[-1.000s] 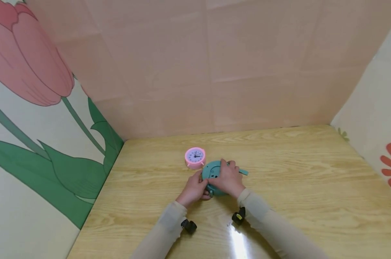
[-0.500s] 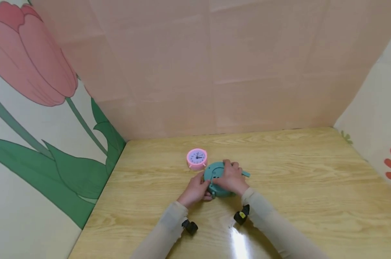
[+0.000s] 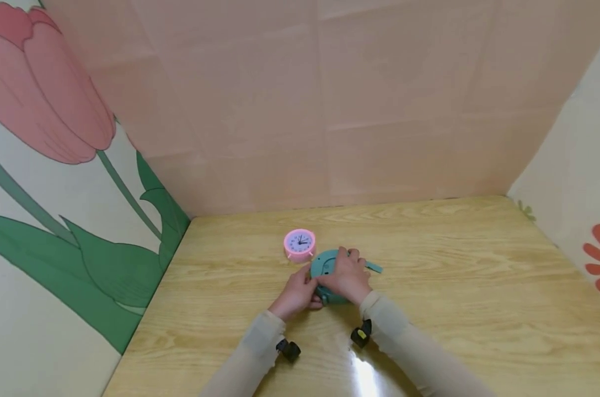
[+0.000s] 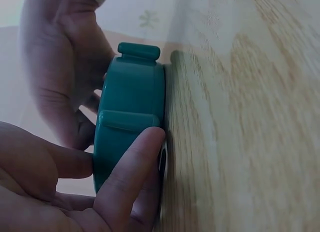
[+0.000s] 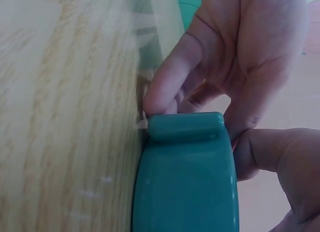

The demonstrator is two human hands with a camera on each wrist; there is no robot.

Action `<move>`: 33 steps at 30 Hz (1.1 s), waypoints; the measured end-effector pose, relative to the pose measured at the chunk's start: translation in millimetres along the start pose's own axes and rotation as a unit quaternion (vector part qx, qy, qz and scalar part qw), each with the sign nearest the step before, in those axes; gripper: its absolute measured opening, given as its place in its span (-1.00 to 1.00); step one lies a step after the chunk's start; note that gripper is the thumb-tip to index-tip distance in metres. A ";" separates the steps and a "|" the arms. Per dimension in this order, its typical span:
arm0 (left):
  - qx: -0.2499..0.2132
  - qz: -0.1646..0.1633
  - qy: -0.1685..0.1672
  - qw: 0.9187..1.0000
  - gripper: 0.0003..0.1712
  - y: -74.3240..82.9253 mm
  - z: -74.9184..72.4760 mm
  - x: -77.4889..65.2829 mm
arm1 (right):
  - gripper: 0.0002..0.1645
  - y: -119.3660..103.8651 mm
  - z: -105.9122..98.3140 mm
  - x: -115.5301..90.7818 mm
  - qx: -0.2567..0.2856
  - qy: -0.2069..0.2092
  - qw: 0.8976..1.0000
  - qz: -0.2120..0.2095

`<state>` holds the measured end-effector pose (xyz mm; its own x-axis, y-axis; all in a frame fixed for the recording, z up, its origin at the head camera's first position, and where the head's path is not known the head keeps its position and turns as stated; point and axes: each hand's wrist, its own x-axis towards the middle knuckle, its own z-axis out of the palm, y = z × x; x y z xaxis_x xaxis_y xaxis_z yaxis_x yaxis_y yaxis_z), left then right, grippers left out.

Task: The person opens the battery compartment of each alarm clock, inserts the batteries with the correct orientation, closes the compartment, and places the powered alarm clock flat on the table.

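Observation:
A round teal alarm clock lies face down on the wooden table, its back with small holes upward. My left hand grips its left rim, with the thumb at the back's edge and fingers low on the side. A fingertip touches one of the stubby feet in the left wrist view. My right hand lies across the back, fingers curled over the far side and the thumb reaching toward the left thumb. Both thumbs come close together in the right wrist view, at the clock's back edge. The right hand hides much of the back.
A pink alarm clock stands just behind and left of the teal one, dial up. A small flat teal strip shows right of my right hand. A pinkish sheet backs the table, with painted walls at both sides.
The right thumb shifts slightly across the clock's back and now covers more of it. Both hands keep hold of the teal clock, which stays in about the same place.

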<state>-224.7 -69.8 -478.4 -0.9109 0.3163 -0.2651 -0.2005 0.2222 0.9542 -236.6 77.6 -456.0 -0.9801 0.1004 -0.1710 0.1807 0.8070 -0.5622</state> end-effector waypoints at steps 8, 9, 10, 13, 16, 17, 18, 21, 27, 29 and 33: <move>-0.007 -0.001 -0.010 1.000 -0.43 0.6 4.4 0.3 | 0.27 6.8 -4.7 0.2 0.001 -0.003 1.000 -0.004; -0.006 0.000 -0.010 1.000 -0.43 1.0 5.2 0.7 | 0.25 8.8 -7.1 0.4 0.006 -0.008 1.000 -0.009; -0.006 0.002 -0.010 1.000 -0.43 1.4 5.8 1.2 | 0.22 11.0 -9.8 0.4 0.012 -0.012 1.000 -0.013; -0.006 0.004 -0.011 1.000 -0.42 2.8 6.1 3.7 | 0.10 17.9 -17.9 1.7 0.035 -0.032 0.999 -0.027; -0.008 0.002 -0.013 1.000 -0.41 4.9 2.4 5.1 | 0.03 21.4 -22.5 4.4 0.058 -0.051 0.997 -0.029; -0.008 -0.001 -0.014 1.000 -0.40 5.4 0.7 5.5 | 0.03 21.3 -23.0 5.1 0.062 -0.053 0.996 -0.030; -0.008 -0.005 -0.016 1.000 -0.40 5.8 -1.1 5.4 | 0.02 20.6 -23.0 5.7 0.066 -0.055 0.996 -0.030; -0.006 -0.010 -0.018 1.000 -0.39 5.5 -3.4 4.3 | 0.03 19.8 -20.4 5.7 0.067 -0.050 0.996 -0.030; -0.010 -0.024 -0.014 1.000 -0.37 3.3 -1.8 0.3 | 0.00 27.3 -19.2 6.0 0.083 -0.066 0.994 -0.025; -0.012 -0.018 -0.016 1.000 -0.36 2.0 -2.2 -0.1 | -0.03 29.5 -21.6 7.3 0.092 -0.073 0.993 -0.027; -0.009 -0.011 -0.022 1.000 -0.36 1.4 -4.2 -0.6 | -0.05 32.2 -26.1 9.9 0.103 -0.085 0.990 -0.035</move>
<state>-225.9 -73.6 -476.3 -0.8890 0.3526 -0.2921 -0.2273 0.2139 0.9500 -242.6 119.7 -454.6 -0.9660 -0.0656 -0.2502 0.1431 0.6703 -0.7282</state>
